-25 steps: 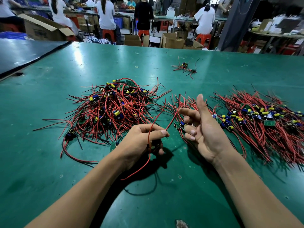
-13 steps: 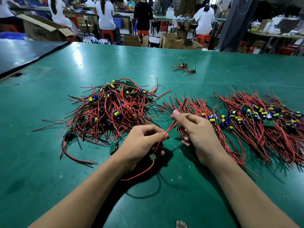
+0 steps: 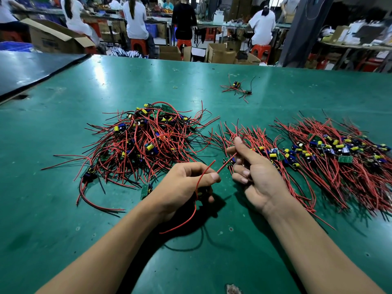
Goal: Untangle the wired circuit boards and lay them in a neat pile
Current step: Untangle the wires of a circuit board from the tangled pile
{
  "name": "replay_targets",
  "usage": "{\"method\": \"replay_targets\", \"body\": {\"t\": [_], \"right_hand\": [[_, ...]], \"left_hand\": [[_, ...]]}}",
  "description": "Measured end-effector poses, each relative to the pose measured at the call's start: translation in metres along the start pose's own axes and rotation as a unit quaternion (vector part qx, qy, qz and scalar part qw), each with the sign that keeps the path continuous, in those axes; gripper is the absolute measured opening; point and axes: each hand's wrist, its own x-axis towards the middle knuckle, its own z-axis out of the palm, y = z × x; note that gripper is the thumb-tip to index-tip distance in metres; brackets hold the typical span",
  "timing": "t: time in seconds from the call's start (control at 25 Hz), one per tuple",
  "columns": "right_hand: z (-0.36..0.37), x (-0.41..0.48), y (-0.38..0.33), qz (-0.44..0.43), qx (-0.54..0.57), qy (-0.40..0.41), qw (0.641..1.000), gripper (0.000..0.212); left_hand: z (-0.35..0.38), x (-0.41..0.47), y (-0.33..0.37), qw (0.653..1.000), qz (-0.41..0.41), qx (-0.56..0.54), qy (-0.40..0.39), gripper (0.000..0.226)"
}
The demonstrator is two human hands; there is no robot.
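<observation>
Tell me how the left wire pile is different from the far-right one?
The left pile is a humped tangle, wires looping every way; the far-right pile lies flatter, wires combed roughly one way. The left pile's boards are scattered through it; the far-right pile's sit in a band. Both have red and black wires and little boards with yellow and blue parts.

Right hand now palm-up, thumb high, wired board bare at its fingers

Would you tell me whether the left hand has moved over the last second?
No; the left hand stays beside the loose green board.
</observation>
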Motion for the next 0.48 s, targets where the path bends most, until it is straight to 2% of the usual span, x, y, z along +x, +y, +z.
{"method": "replay_targets", "body": {"t": [0.28, 0.48], "right_hand": [[-0.001, -0.002, -0.011, 0.038, 0.091, -0.011, 0.995, 0.029], [-0.001, -0.004, -0.016, 0.095, 0.168, -0.033, 0.981, 0.030]], "left_hand": [[-0.003, -0.001, 0.002, 0.999, -0.012, 0.029, -0.024, 0.007], [-0.002, -0.002, 0.003, 0.999, -0.013, 0.039, -0.031, 0.007]]}}
